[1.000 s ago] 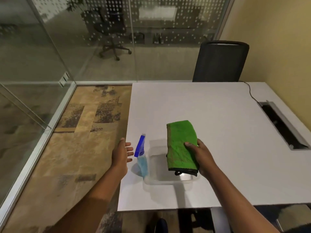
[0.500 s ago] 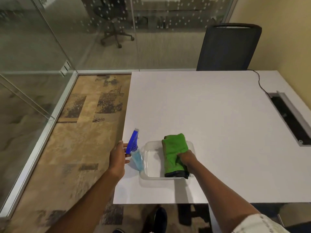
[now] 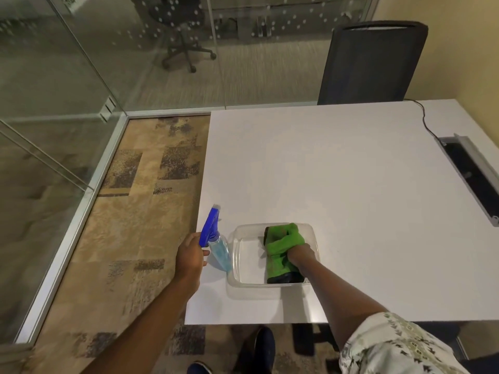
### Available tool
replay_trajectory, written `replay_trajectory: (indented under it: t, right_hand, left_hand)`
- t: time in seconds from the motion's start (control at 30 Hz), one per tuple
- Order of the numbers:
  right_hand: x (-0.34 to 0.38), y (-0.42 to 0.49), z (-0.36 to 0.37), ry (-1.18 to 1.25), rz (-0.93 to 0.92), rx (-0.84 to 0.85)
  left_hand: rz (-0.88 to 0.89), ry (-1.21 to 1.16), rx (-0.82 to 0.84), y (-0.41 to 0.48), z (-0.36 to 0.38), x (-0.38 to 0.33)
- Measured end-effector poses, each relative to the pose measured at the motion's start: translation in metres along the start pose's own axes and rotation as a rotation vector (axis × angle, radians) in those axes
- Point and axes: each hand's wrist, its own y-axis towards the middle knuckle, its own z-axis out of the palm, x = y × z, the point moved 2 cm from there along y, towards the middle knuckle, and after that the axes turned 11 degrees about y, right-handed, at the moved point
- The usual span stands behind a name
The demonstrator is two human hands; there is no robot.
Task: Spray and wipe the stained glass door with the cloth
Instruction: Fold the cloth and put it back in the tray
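A green cloth (image 3: 283, 245) with a dark hem lies bunched in a clear plastic tray (image 3: 237, 255) near the front of the white table (image 3: 337, 171). My right hand (image 3: 301, 256) is closed on the cloth inside the tray. A spray bottle (image 3: 216, 242) with a blue trigger head and pale blue liquid stands just left of the tray. My left hand (image 3: 190, 256) touches the bottle's neck from the left, fingers curled but not fully around it. The glass door (image 3: 48, 85) stands to the left, glass walls behind.
A black office chair (image 3: 372, 63) is at the table's far side. A cable and an open cable slot (image 3: 469, 174) sit on the table's right. Patterned carpet (image 3: 135, 211) lies between table and glass. My shoes (image 3: 259, 344) show below the table edge.
The cloth went from lifted and flat down into the tray, now bunched under my right hand. My left hand moved from beside the bottle to touching its neck.
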Motion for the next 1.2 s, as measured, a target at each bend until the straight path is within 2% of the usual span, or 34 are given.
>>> replay_trajectory:
  t: [0.13,0.2,0.27,0.37,0.43,0.5,0.6,0.7,0.8,0.93,1.07,1.2]
  right_hand:
    - [-0.002,-0.003,-0.001,-0.07,-0.033,-0.02]
    - [-0.001,-0.008,-0.004,-0.2,-0.121,-0.014]
    - [-0.002,-0.017,-0.008,-0.406,-0.235,-0.083]
    - [-0.005,-0.034,-0.01,-0.637,-0.596,-0.254]
    - [-0.01,-0.04,-0.005,-0.687,-0.896,-0.256]
    - [-0.012,-0.04,0.002,-0.693,-1.024,-0.203]
    - [-0.016,-0.029,0.014,-0.8,-0.88,-0.054]
    - [-0.023,-0.018,0.023,-0.851,-0.787,0.002]
    - [-0.022,-0.014,0.026,-0.845,-0.772,0.002]
    - [-0.019,-0.016,0.027,-0.818,-0.753,0.011]
    - [-0.026,-0.025,0.026,-0.773,-0.793,-0.006]
    - [-0.034,-0.037,0.02,-0.681,-0.842,-0.049]
  left_hand:
    - [-0.005,0.004,0.004,-0.001,-0.001,0.003]
    - [0.014,0.027,-0.001,-0.003,-0.002,0.002]
    - [0.05,0.067,-0.014,-0.007,-0.002,0.002]
    - [0.085,0.158,-0.001,-0.009,-0.001,0.005]
    - [0.109,0.222,0.013,-0.01,0.0,0.006]
    - [0.147,0.276,0.043,-0.011,0.002,0.007]
    - [0.176,0.325,0.081,-0.013,0.005,0.009]
    - [0.215,0.289,0.088,-0.016,0.008,0.008]
    - [0.29,0.244,0.035,-0.018,0.009,0.002]
    - [0.263,0.234,0.0,-0.019,0.01,-0.004]
    - [0.334,0.273,-0.088,-0.023,0.008,-0.013]
    - [0.33,0.303,-0.075,-0.026,0.004,-0.023]
